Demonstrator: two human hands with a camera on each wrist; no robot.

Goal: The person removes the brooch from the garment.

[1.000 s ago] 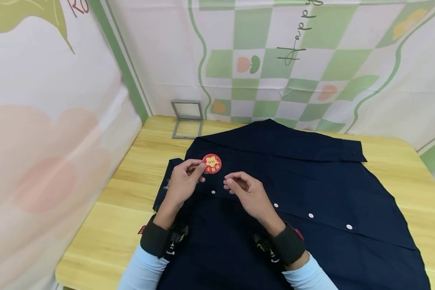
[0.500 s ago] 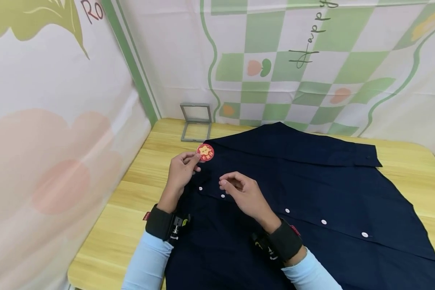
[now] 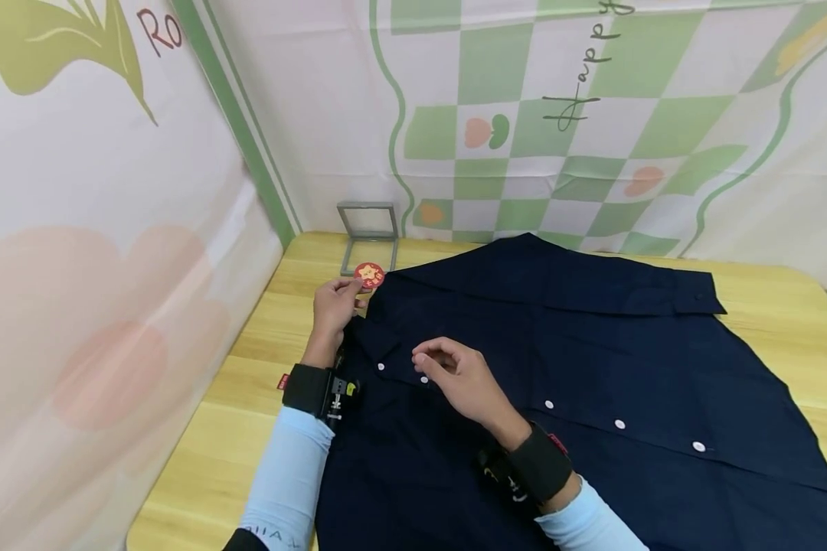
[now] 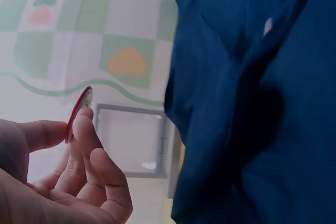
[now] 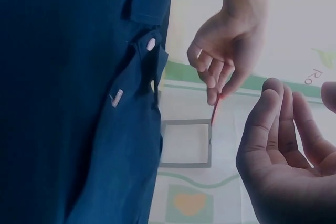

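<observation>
My left hand point(image 3: 335, 310) pinches a round red badge point(image 3: 369, 275) with a yellow star between thumb and fingers, by its near edge. It is past the collar end of a dark navy shirt point(image 3: 469, 398) laid out with white buttons. Edge-on in the left wrist view, the badge point(image 4: 79, 111) shows a red rim and a paler back. Over the shirt's button row, my right hand point(image 3: 458, 375) has loosely bent fingers and holds nothing. Behind the badge a grey-framed clear case point(image 3: 370, 222) stands open, its lid upright; the badge overlaps its base in the head view.
The light wooden table point(image 3: 248, 360) shows along the left side and beyond the shirt at right. A printed cloth point(image 3: 482, 176) with green checks hangs at the back edge, and another cloth point(image 3: 110, 306) hangs along the left.
My left hand has carried the badge left and away from me, from over the shirt to the clear case. The right hand stays over the shirt, nearly still.
</observation>
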